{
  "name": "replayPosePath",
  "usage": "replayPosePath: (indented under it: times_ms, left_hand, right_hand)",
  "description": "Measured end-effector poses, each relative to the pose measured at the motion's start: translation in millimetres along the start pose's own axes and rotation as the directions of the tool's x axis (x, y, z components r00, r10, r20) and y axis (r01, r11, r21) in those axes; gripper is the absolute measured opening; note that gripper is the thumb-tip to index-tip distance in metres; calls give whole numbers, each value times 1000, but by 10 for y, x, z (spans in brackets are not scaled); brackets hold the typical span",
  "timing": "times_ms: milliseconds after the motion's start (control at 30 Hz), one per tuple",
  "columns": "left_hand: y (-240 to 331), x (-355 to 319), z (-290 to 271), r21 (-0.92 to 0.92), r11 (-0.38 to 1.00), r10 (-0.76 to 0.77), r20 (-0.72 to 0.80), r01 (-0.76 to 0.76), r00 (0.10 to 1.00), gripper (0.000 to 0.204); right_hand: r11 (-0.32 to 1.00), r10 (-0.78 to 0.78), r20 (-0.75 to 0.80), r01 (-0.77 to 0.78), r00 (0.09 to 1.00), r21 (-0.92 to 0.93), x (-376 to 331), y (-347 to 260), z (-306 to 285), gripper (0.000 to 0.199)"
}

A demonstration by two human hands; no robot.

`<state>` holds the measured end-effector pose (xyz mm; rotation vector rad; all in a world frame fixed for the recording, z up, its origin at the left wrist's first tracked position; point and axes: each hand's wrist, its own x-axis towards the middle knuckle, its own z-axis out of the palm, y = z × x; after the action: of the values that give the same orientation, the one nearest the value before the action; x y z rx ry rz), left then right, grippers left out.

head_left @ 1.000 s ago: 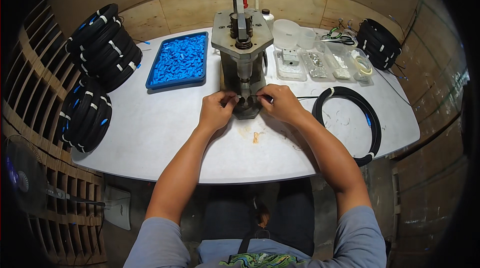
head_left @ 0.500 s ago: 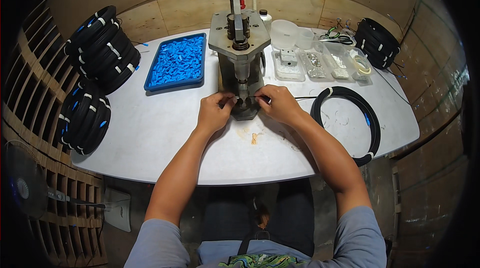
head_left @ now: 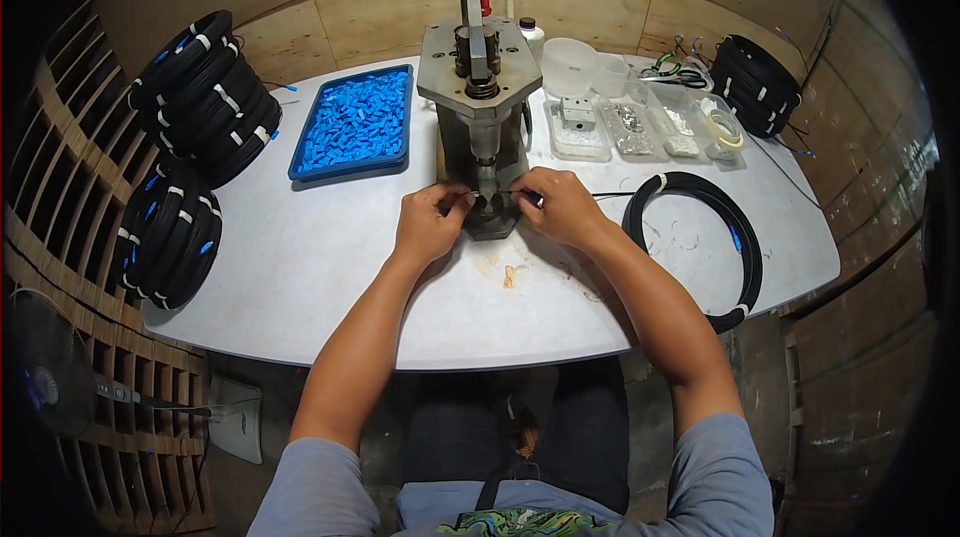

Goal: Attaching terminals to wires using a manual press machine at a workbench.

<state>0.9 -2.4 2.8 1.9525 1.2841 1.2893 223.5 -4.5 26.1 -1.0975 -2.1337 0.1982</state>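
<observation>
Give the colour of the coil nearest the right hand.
Black coil, with white ties; best seen in the head view.

White table (head_left: 290,267) beneath metal press (head_left: 483,102), blue tray (head_left: 350,173), black cable coils (head_left: 750,257).

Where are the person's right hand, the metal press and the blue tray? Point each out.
Right hand (head_left: 559,203): head view, back of the hand.
Metal press (head_left: 482,109): head view, front of its upper plate.
Blue tray (head_left: 350,171): head view, its near wall.
</observation>
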Motion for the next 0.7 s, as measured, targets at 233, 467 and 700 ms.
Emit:
replayPosePath:
  times_ms: [233, 467, 700]
  left_hand:
    - [16, -3, 4, 13, 1000, -1, 1, 1, 1000, 19]
    - [-18, 0, 9, -9, 1000, 5, -2, -5, 1000, 19]
    - [11, 0, 13, -10, 1000, -17, 10, 17, 1000, 18]
  right_hand:
    - [1000, 9, 8, -9, 1000, -5, -11, 19, 14, 15]
    - [1000, 20, 12, -20, 1000, 3, -4, 7, 8, 14]
    - [1000, 25, 15, -25, 1000, -1, -15, -1, -10, 15]
